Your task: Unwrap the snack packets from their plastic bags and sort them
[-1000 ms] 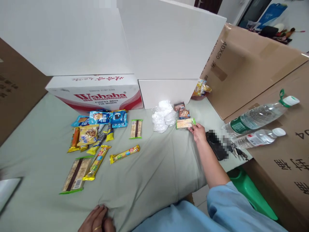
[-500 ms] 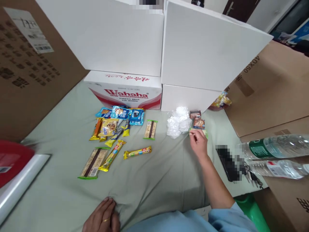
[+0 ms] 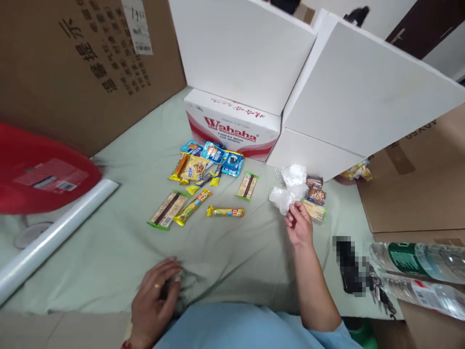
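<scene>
A right hand (image 3: pixel 301 228) pinches crumpled clear plastic (image 3: pixel 289 190) beside wrapped snacks (image 3: pixel 317 196); the left hand (image 3: pixel 153 293), its grip loosely open, rests on green cloth (image 3: pixel 109 252).

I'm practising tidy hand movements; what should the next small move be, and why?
Probably draw the crumpled clear plastic gently toward the left hand: the right hand has its fingertips at the plastic's near edge, while the left hand lies on the pale green cloth with nothing visible in it.

Pale green cloth-covered surface (image 3: pixel 236 257), scattered wrapped snacks (image 3: pixel 196 168), crumpled clear plastic (image 3: pixel 294 177), Wahaha carton (image 3: pixel 232 128), white roll (image 3: pixel 58 236), keys (image 3: pixel 379 295)
</scene>
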The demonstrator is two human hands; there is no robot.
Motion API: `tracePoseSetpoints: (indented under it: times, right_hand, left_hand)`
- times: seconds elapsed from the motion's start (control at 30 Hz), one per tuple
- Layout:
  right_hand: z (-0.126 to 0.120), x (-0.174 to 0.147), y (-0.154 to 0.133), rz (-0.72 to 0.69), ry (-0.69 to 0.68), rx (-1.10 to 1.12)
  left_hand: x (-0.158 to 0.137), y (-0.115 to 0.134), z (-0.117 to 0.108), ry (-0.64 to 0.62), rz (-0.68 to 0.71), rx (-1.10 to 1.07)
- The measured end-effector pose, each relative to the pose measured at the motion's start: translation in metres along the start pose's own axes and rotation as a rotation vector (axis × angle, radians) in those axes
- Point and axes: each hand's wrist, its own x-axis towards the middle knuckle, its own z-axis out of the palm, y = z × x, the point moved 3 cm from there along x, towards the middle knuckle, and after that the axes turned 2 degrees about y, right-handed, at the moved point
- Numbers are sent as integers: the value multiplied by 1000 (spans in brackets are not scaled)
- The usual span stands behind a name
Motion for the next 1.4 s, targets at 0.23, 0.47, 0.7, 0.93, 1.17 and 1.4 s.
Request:
tracePoseSetpoints:
  times: [0.23, 0.47, 0.7, 0.93, 1.17, 1.4]
  right_hand:
    - [-6, -105, 35, 375, -76, 169]
    - [18, -132, 11, -146, -418, -495]
    - [20, -113, 16, -84, -568, -513]
    - [42, -101, 8, -124, -590, -522]
    - [38, -89, 17, 44, -345, -329]
    - [24, -90, 29, 195, -287, -115]
  left_hand:
    - [61, 43, 35, -314, -385, -423]
    - [78, 90, 100, -524, -514, -806]
    - [59, 47, 88, -333, -742, -900]
    - [62, 65, 71, -334, -456, -752]
    - [59, 57, 80, -304, -619, -841]
    - [47, 51, 91, -269, -1138, -1220]
